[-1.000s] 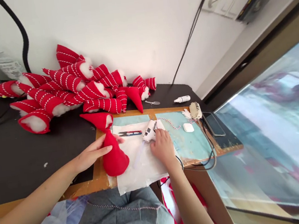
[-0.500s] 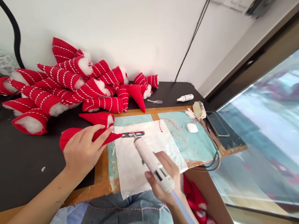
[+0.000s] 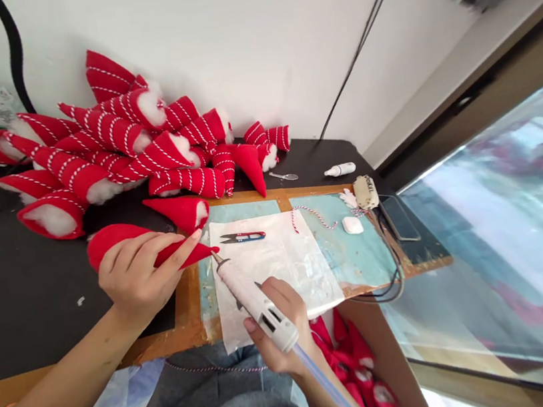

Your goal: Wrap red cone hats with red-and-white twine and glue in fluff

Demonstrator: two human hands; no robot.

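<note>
L hand [image 3: 135, 280] is wrapped round a plain red felt cone [image 3: 117, 233], fingers curled over its middle & forefinger laid along it twd the tip; the fat end pokes out L of the knuckles, the tip pts across at the R hand [image 3: 293, 308]. R hand is closed round a white glue gun [image 3: 251, 294], nozzle up at that cone tip – touching or just short of it, can't tell from where I stand. A clear glue stick [image 3: 328, 387] runs out of the gun's rear, back past the R hand. Btwn the hands & a bit beyond: a white sheet [image 3: 293, 254] on the table [image 3: 22, 299], w/ blue-and-red snips [image 3: 242, 237] lying flat on it, nr the cone tip. Just past the L fingers there's a 2nd red cone [image 3: 176, 210], on its side, white stuffing at the open end. Farther past the L hand, a big heap of red cones w/ spiral white trim [image 3: 112, 131]. Beyond the R hand: a curl of red-and-white cord [image 3: 317, 214], a small white case [image 3: 352, 224] R of it, then a phone [image 3: 399, 218] farther R. Farthest out from the R hand – a spoon [image 3: 284, 176] & a small white tube [image 3: 340, 170]. Below the R hand, under table level, more red pieces [image 3: 355, 367] in a box [image 3: 393, 348].
</note>
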